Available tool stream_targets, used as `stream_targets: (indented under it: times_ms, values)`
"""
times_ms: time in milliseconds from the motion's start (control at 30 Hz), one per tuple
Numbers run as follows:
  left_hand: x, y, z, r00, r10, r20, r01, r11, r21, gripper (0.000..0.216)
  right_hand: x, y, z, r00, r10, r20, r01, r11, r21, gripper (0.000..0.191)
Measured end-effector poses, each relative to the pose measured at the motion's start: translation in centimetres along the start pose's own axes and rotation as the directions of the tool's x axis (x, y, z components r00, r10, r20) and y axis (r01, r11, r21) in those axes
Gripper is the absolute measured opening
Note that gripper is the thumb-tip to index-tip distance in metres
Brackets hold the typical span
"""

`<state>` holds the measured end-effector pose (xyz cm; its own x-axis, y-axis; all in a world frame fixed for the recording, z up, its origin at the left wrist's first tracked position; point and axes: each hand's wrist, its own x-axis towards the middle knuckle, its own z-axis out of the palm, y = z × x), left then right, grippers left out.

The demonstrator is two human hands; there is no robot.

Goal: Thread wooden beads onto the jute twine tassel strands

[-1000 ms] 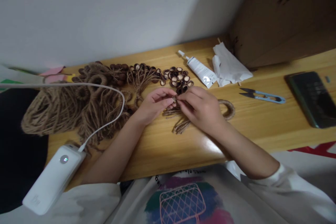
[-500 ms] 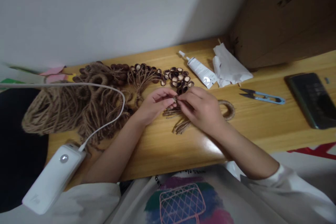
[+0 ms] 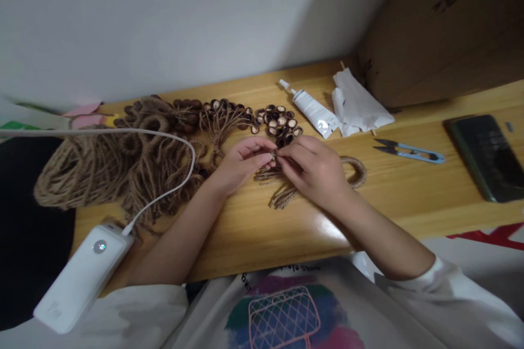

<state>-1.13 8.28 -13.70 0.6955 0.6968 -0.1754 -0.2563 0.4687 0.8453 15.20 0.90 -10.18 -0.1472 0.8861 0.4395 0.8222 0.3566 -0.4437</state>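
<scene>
Both hands point(image 3: 286, 166) pinching a small shell point(image 3: 272, 155) over wooden desk point(image 3: 409, 191) against white wall point(image 3: 164, 22).

On the surface point(image 3: 245, 229), a twine heap point(image 3: 82, 172) lies left, nut shells point(image 3: 280, 122) centre-rear, glue tube point(image 3: 313, 109) and scissors point(image 3: 409, 151) right, phone point(image 3: 487, 155) far right, power bank point(image 3: 77, 278) front-left.

Dim, even indoor light; soft picture.
Glare patch on the counter point(image 3: 327, 229) front edge; shadow in the far right corner; wide-angle bending at the edges; fine detail slightly blurred throughout.
</scene>
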Motion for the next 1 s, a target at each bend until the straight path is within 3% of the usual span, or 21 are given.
stream_targets:
  times_ms: [1000]
  values:
    - [-0.02,0.16,0.17,1.000,-0.013,-0.021,0.013,1.000,-0.002,0.026,0.05,0.00,0.01,1.000,0.012,0.020,-0.012,1.000,-0.003,0.020]
